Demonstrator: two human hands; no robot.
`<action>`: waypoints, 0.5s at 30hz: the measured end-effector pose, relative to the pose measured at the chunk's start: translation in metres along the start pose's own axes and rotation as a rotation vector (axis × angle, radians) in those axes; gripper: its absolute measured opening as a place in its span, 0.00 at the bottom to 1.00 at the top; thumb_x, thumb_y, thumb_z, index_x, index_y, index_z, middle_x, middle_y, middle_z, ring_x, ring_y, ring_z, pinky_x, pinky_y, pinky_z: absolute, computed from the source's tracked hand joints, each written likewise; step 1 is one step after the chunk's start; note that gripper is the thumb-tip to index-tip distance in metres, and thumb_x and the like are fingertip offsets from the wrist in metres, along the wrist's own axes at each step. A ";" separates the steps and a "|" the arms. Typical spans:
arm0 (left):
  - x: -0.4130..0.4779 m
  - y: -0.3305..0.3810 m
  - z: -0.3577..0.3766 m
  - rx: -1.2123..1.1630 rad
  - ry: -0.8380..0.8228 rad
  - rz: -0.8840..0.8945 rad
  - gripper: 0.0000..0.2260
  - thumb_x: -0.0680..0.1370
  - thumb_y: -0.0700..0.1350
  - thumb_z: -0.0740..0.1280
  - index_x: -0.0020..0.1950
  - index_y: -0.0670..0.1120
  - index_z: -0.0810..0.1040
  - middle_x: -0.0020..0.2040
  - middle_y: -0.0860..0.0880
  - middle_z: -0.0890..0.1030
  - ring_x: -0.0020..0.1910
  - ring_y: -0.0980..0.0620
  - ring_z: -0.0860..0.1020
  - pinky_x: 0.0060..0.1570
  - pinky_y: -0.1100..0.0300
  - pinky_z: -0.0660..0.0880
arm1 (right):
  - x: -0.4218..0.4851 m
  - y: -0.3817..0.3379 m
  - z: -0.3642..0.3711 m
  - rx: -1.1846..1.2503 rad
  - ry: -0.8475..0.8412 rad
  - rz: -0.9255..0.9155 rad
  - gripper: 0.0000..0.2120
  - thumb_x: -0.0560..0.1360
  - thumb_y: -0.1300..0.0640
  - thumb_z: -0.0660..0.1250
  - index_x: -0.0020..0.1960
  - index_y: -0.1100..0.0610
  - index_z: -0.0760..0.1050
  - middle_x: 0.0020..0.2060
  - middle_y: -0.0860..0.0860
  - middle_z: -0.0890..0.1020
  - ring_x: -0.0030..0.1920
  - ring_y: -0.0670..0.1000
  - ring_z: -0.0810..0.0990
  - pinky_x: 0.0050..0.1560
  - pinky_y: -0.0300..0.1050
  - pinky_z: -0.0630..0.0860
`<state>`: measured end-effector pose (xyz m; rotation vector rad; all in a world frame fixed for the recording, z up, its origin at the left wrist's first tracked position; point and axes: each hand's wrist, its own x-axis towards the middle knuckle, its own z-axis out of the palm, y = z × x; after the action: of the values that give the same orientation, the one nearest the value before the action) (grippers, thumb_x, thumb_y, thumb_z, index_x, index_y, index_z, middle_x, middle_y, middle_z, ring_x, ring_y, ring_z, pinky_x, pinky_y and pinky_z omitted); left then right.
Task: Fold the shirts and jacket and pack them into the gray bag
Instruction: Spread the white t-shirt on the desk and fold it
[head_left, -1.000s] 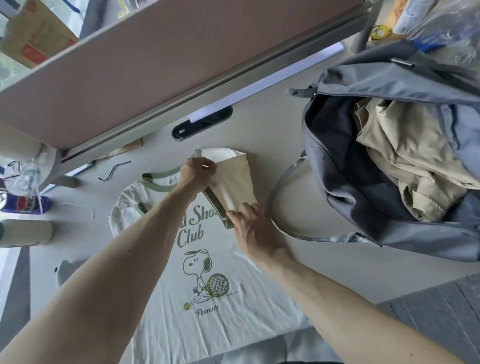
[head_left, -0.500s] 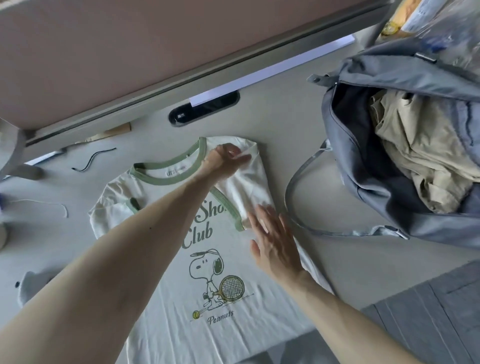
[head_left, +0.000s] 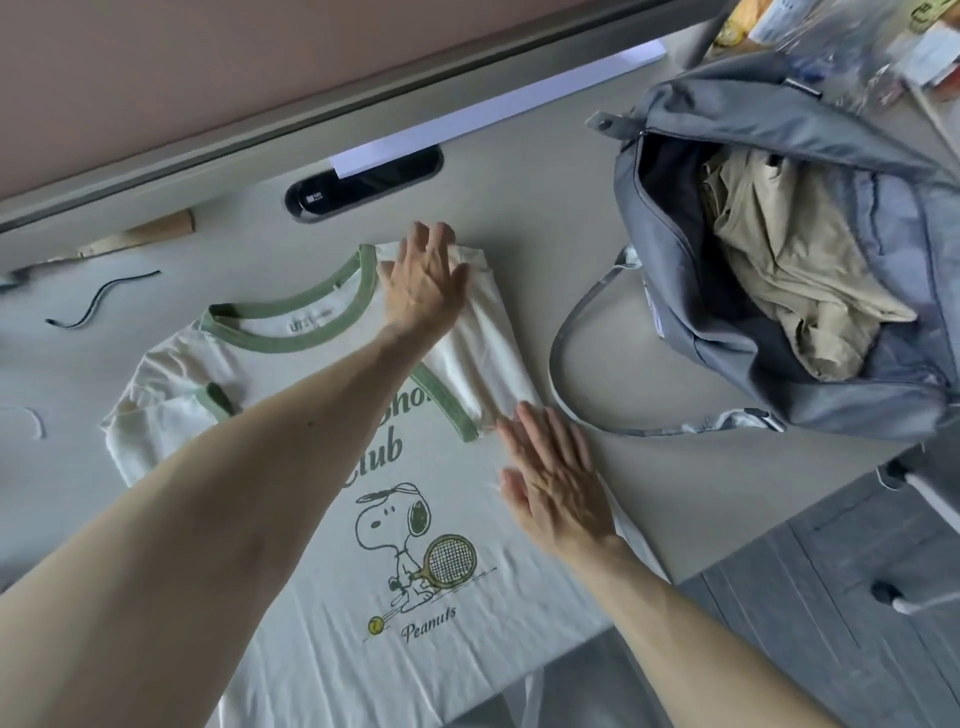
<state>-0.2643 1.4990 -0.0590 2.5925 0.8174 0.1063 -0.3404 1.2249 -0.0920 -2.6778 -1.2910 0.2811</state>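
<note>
Fingers (head_left: 431, 243) straight and flat now, no longer pinching, the left hand (head_left: 423, 286) presses the just-folded sleeve (head_left: 493, 364) and the right hand (head_left: 556, 483) smooths the cream shirt (head_left: 311, 519) mid-desk (head_left: 545, 218), so one side fold looks done, the gray bag (head_left: 779, 400) open by the right edge.

The T-shirt (head_left: 457, 670) is cream, with a sage-green collar band (head_left: 291, 340) and matching sleeve trim (head_left: 447, 405). It has green lettering and a black-outlined beagle print (head_left: 400, 530) with a tan racket and a yellow ball. The gray bag (head_left: 852, 415) has a darker lining, seemingly charcoal, around a khaki garment (head_left: 795, 280). Near the far left edge of the pale greige table (head_left: 545, 208) lies a black cord (head_left: 98, 299).
</note>
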 end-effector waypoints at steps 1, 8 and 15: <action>-0.012 -0.001 -0.002 0.037 0.037 0.081 0.12 0.81 0.50 0.61 0.63 0.48 0.72 0.61 0.45 0.73 0.59 0.44 0.73 0.57 0.46 0.66 | 0.000 -0.001 0.000 -0.008 -0.010 0.014 0.29 0.79 0.46 0.59 0.79 0.48 0.58 0.79 0.51 0.58 0.77 0.57 0.59 0.74 0.59 0.60; -0.111 -0.028 0.022 0.285 -0.312 0.288 0.30 0.81 0.64 0.44 0.82 0.55 0.51 0.83 0.49 0.49 0.81 0.42 0.50 0.75 0.37 0.52 | 0.001 -0.001 -0.002 -0.038 -0.088 0.056 0.29 0.78 0.38 0.56 0.78 0.37 0.53 0.79 0.50 0.58 0.77 0.57 0.58 0.74 0.58 0.56; -0.140 -0.015 0.006 0.343 -0.331 0.062 0.39 0.75 0.75 0.43 0.81 0.58 0.40 0.81 0.51 0.36 0.80 0.46 0.39 0.76 0.39 0.34 | 0.008 0.008 -0.019 0.038 -0.330 0.001 0.35 0.77 0.31 0.53 0.77 0.33 0.38 0.79 0.47 0.37 0.79 0.55 0.37 0.76 0.55 0.39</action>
<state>-0.3863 1.4290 -0.0632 2.8390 0.6804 -0.4729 -0.3246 1.2254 -0.0760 -2.6794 -1.3497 0.7672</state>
